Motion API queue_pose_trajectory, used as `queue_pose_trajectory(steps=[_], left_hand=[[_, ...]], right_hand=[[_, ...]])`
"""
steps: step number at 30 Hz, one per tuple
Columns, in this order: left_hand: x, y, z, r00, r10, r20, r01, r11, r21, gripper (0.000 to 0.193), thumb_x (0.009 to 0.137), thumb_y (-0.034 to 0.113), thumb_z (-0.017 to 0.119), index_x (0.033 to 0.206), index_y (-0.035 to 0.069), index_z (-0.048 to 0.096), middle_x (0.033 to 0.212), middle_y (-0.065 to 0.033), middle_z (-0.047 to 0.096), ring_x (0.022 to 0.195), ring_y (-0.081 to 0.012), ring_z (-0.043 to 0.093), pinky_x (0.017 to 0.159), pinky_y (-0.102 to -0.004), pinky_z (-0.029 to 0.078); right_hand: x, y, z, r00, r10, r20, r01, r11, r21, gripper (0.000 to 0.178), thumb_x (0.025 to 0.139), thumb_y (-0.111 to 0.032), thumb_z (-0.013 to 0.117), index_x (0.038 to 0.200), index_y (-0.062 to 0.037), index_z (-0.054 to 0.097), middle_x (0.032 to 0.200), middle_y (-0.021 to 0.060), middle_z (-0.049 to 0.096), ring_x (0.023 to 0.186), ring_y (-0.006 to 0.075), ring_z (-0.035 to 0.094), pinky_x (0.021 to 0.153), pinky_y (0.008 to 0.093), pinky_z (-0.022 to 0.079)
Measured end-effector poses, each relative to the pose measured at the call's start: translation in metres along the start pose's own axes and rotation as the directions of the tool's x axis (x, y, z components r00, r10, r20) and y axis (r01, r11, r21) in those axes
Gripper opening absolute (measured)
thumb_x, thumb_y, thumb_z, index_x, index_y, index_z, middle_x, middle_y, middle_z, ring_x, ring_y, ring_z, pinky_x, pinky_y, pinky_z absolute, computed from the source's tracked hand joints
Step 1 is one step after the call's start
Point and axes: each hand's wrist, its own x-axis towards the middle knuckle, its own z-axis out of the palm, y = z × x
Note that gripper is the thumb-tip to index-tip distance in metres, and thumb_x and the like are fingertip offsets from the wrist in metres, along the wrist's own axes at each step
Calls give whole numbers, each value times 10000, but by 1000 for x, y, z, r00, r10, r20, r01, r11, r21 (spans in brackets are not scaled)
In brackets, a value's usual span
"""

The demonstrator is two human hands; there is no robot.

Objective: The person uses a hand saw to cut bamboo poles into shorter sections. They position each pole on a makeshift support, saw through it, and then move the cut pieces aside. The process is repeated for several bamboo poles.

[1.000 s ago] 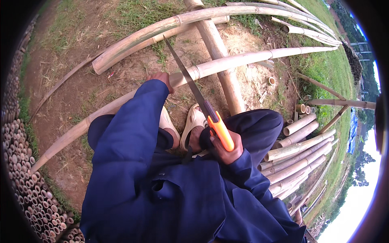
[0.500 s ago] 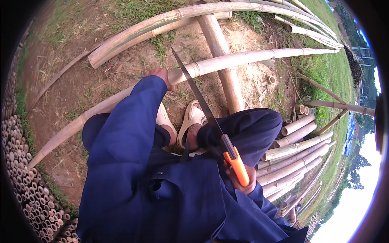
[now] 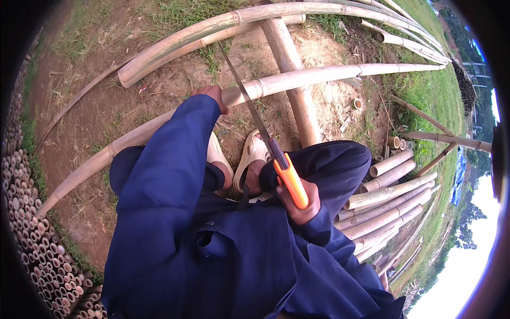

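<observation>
My right hand [image 3: 304, 204] is closed round the orange handle of a hand saw [image 3: 254, 113]. The saw's long, dark blade slants up and to the left, crossing a long bamboo pole [image 3: 297, 80] just left of a node. Whether the teeth have cut into it cannot be made out. My left hand [image 3: 211, 97] grips the same pole a little to the left of the blade, its fingers partly hidden by the sleeve and the pole. Beneath the pole, a thick log [image 3: 289, 64] lies crosswise and bears it.
Beyond lie more long bamboo poles [image 3: 212, 29]. Cut bamboo lengths [image 3: 393, 194] are piled at my right, near a pole frame [image 3: 443, 139]. Stacked bamboo ends [image 3: 53, 260] fill the lower left. My sandals [image 3: 249, 154] stand close under the blade. A short bamboo ring [image 3: 357, 104] rests on the ground.
My right hand and the saw have moved forward and left, so the blade reaches farther past the pole. My left hand stays on the pole.
</observation>
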Motion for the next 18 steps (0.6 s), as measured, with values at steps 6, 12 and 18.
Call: queue_pose_trajectory(steps=[6,12,18], left_hand=[[0,-8,5,1000,6,2,-6,999,39,641,652,417,893,1162,52,760,1156,-183,748,1101,-335,720,1005,-431,541],[-1,-2,-5,1000,-3,13,3,1000,9,651,651,424,893,1170,54,757,1176,-190,741,1134,-333,705,1032,-445,521],[-3,-2,2,1000,-9,-9,10,1000,21,651,648,410,893,1173,52,755,1198,-195,732,1150,-341,695,1051,-451,505]], right_hand=[[-72,-1,-21,993,101,-65,-89,982,168,256,952,-90,684,1171,42,689,882,134,739,769,212,711,747,309,539],[7,5,4,997,72,-41,-67,992,105,179,950,-93,691,1066,42,677,753,131,668,668,170,605,661,325,501],[-73,-4,-8,989,13,-149,26,967,253,237,954,-81,662,1162,30,692,762,136,686,709,206,702,684,330,538]])
